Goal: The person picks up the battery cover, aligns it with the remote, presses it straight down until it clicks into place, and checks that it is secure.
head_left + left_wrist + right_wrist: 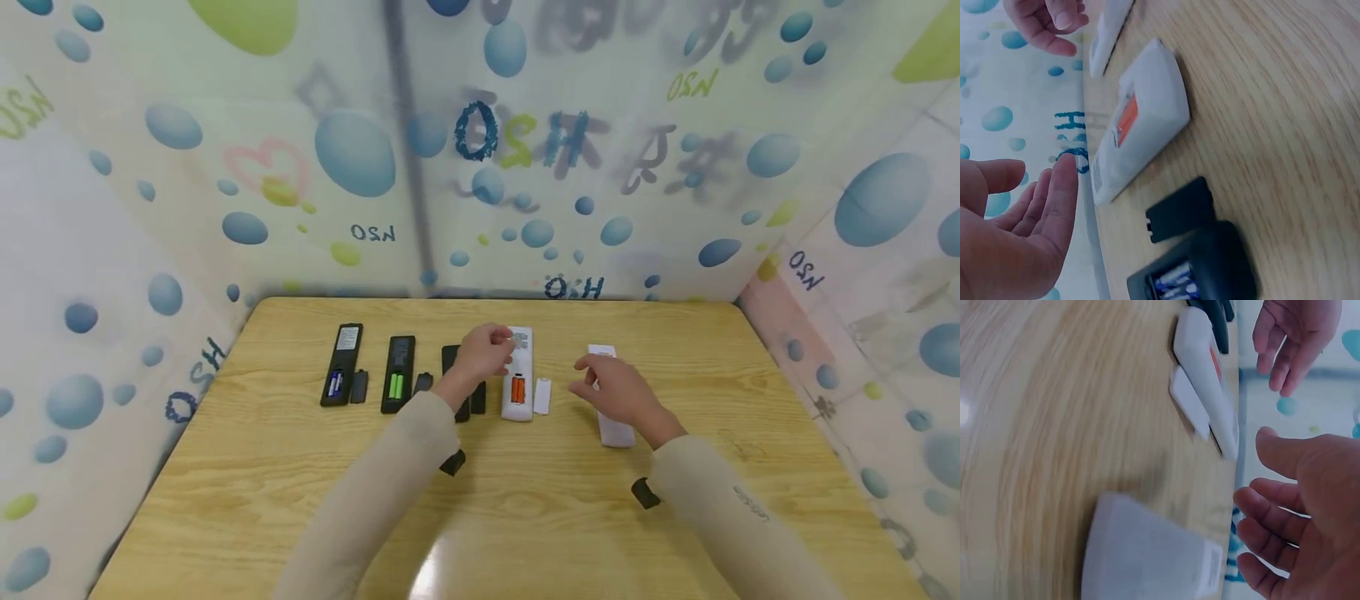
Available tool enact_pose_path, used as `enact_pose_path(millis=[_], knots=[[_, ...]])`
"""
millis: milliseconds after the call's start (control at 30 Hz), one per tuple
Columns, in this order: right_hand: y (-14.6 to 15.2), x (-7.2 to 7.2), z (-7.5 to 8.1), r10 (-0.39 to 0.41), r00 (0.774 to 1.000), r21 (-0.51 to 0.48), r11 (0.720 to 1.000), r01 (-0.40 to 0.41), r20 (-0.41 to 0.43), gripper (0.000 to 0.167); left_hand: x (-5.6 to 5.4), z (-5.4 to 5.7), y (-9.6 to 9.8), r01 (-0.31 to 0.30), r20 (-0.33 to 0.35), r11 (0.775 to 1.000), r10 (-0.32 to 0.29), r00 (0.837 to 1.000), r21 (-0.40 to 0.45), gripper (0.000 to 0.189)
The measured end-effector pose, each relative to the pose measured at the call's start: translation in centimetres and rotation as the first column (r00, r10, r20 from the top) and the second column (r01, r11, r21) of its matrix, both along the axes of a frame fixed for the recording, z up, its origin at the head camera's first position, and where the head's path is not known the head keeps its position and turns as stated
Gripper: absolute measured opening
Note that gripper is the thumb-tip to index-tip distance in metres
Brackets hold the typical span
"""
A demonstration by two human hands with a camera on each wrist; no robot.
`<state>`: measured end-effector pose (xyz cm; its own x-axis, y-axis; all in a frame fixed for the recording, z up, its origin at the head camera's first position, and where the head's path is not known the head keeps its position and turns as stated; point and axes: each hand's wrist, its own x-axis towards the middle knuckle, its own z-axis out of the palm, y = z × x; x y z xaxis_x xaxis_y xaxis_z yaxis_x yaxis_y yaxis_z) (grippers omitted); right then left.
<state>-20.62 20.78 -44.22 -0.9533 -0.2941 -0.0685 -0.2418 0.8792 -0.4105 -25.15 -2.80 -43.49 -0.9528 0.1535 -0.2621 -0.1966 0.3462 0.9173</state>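
The left hand (483, 354) hung near the open remote (519, 367); the right hand (618, 387), above the rightmost remote (617, 433) on the bench (525, 508). Both were empty, thumbs apart from fingers. Apparent step: approach; next move likely required gripping the rightmost remote.

1. Desk (540, 517): pale wood-grain top.
2. Far left: first black remote (346, 357), first black cover (359, 387) just beside.
3. Next: second black remote (401, 360), second black cover (423, 381) near.
4. Centre: third black remote (450, 357), partly hidden; third black cover (478, 399) just beside.
5. Next: first white remote (524, 368), white cover (542, 396) just beside.
6. Right: second white remote (617, 432), partly hidden, set apart.
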Motion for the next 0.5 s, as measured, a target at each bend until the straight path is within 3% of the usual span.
enact_pose_path(millis=[200, 500], knots=[[-2.0, -0.5, -1.0, -0.052, 0.997, 0.078, 0.996, 0.047, 0.055, 0.045, -0.1, -0.6, -0.7, 0.001, -0.006, 0.999, -0.001, 1.000, -0.045, 0.038], [-4.3, -0.9, -3.4, -0.067, 0.998, 0.196, 0.978, 0.065, 0.003, 0.056, -0.7, -2.6, -0.3, -0.026, -0.063, 0.974, 0.012, 0.998, -0.226, 0.043]])
